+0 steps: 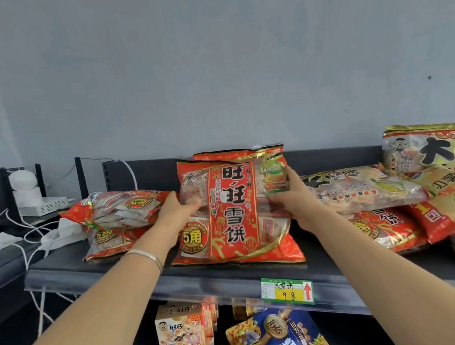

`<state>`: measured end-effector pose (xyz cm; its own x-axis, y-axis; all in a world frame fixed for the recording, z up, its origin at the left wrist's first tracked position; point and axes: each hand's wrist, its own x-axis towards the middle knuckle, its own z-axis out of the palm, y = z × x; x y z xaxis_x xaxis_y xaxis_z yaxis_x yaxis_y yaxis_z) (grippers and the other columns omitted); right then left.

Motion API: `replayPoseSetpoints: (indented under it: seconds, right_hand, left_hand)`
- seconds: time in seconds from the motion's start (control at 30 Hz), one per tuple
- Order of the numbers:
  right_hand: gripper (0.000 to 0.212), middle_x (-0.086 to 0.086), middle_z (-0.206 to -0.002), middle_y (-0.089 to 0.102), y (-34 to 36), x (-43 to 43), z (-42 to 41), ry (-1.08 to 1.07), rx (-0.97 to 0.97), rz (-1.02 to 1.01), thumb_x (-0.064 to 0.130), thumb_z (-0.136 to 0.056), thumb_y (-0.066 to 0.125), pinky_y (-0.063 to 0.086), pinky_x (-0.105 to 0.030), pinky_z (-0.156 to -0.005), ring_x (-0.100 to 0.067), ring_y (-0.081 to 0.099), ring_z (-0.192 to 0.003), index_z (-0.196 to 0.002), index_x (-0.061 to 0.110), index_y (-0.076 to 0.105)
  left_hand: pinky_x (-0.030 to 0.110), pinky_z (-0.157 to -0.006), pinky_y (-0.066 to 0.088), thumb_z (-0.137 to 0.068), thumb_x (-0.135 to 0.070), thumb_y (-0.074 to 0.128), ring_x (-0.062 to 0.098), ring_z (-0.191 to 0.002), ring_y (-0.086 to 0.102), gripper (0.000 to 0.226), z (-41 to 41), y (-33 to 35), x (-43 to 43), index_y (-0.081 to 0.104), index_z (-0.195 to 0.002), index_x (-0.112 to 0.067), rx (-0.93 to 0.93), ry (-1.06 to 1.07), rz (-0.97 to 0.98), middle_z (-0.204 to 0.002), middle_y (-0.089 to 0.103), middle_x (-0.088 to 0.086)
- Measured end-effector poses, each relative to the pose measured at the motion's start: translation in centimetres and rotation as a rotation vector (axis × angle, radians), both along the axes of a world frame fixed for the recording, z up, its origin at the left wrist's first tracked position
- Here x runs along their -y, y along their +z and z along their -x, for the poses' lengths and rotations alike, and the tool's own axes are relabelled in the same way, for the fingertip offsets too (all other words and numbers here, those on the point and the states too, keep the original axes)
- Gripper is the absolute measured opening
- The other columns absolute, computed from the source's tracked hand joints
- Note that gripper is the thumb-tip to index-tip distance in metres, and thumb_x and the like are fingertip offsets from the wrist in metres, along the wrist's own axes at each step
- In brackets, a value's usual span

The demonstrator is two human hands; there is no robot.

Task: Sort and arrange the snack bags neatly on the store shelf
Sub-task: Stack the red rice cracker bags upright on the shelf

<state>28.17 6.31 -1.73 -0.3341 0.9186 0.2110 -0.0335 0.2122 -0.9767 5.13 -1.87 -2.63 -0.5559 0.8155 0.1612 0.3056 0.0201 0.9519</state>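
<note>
Head view. At centre of dark grey shelf point(90, 268): red snow-cracker bag point(233, 213), upright, bottom edge on the shelf board. Gripped at left edge by left hand point(178, 209), fingers curled onto the front. Gripped at right edge by right hand point(294, 202), thumb on the front, remaining fingers hidden behind. Silver bangle point(148, 255) on left wrist. Directly behind, touching: second red bag point(235, 153), only top edge visible. Left of centre: stack of red bags point(118, 214) lying flat, just beside left hand. Right of centre: clear-and-yellow bag point(363, 189) lying across further red bags point(380, 223); gold bag point(428, 148) upright at back right. Green-and-yellow price tag point(287, 290) on shelf rail, below the held bag. Lower shelf: small snack box point(182, 337) and blue bag point(280, 338). Far left: white devices point(35, 198) with cables.
</note>
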Motion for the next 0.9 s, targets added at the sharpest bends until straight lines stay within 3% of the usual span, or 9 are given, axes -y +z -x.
replayPoseSetpoints:
  seconds: [0.1, 0.2, 0.3, 0.4, 0.5, 0.63, 0.9]
  right_hand:
    - [0.062, -0.005, -0.12, 0.063, -1.3, -0.4, 0.6, -0.039, -0.052, 0.013, 0.001, -0.086, 0.066, 0.059, -0.041, -0.073, -0.02, 0.068, -0.096, -0.137, 0.022, 0.038]
    - [0.067, -0.005, -0.123, 0.062, -1.6, -1.2, 1.5, -0.098, -0.09, 0.02, 0.004, -0.085, 0.069, 0.058, -0.047, -0.081, -0.022, 0.067, -0.101, -0.139, 0.022, 0.035]
    - [0.08, -0.003, -0.134, 0.055, -1.0, -2.1, 2.5, -0.175, -0.084, -0.05, 0.003, -0.085, 0.068, 0.053, -0.054, -0.091, -0.024, 0.06, -0.115, -0.147, 0.028, 0.024]
    - [0.085, -0.002, -0.141, 0.048, -0.2, -3.5, 3.6, -0.222, -0.107, -0.114, 0.003, -0.087, 0.065, 0.049, -0.055, -0.096, -0.024, 0.055, -0.122, -0.15, 0.034, 0.016]
    - [0.089, -0.003, -0.149, 0.039, -0.3, -4.7, 4.8, -0.274, -0.059, -0.127, 0.01, -0.088, 0.066, 0.041, -0.052, -0.106, -0.025, 0.046, -0.131, -0.153, 0.031, 0.009]
    - [0.103, -0.013, -0.155, 0.02, -2.9, -5.8, 6.1, -0.362, 0.145, -0.065, 0.025, -0.085, 0.072, 0.035, -0.046, -0.108, -0.032, 0.034, -0.138, -0.153, 0.024, -0.005]
    - [0.104, -0.013, -0.15, 0.024, -4.3, -7.5, 8.8, -0.437, 0.217, -0.09, 0.033, -0.084, 0.072, 0.041, -0.047, -0.104, -0.032, 0.039, -0.133, -0.153, 0.025, -0.006]
  left_hand:
    - [0.047, -0.109, 0.033, -0.078, -0.021, 0.076, 0.027, -0.133, 0.04, 0.086, -0.4, -1.5, -1.1, 0.026, -0.147, -0.012, 0.039, -0.001, -0.02, -0.145, 0.042, 0.006]
    - [0.044, -0.104, 0.039, -0.076, -0.014, 0.076, 0.024, -0.122, 0.051, 0.068, -0.5, -2.3, -2.2, 0.043, -0.135, -0.014, 0.047, 0.001, -0.07, -0.132, 0.056, 0.006]
    - [0.042, -0.099, 0.043, -0.078, -0.006, 0.073, 0.022, -0.115, 0.055, 0.056, -0.5, -2.0, -3.6, 0.048, -0.128, -0.017, 0.043, -0.003, -0.165, -0.121, 0.06, 0.003]
    - [0.04, -0.098, 0.043, -0.079, -0.007, 0.073, 0.02, -0.116, 0.054, 0.061, -0.2, -1.2, -5.3, 0.043, -0.132, -0.018, 0.049, -0.031, -0.241, -0.122, 0.058, 0.001]
    - [0.037, -0.097, 0.04, -0.08, -0.01, 0.073, 0.022, -0.122, 0.049, 0.076, 0.6, -1.4, -7.1, 0.03, -0.142, -0.019, 0.073, -0.075, -0.193, -0.131, 0.051, 0.002]
    - [0.045, -0.108, 0.03, -0.076, -0.022, 0.078, 0.031, -0.134, 0.032, 0.107, 0.5, -3.7, -9.2, 0.001, -0.151, -0.028, -0.003, -0.054, -0.031, -0.149, 0.021, 0.012]
    - [0.05, -0.11, 0.029, -0.078, -0.034, 0.075, 0.036, -0.135, 0.029, 0.106, 2.4, -4.8, -12.7, -0.002, -0.151, -0.03, 0.008, -0.046, 0.037, -0.15, 0.017, 0.014]
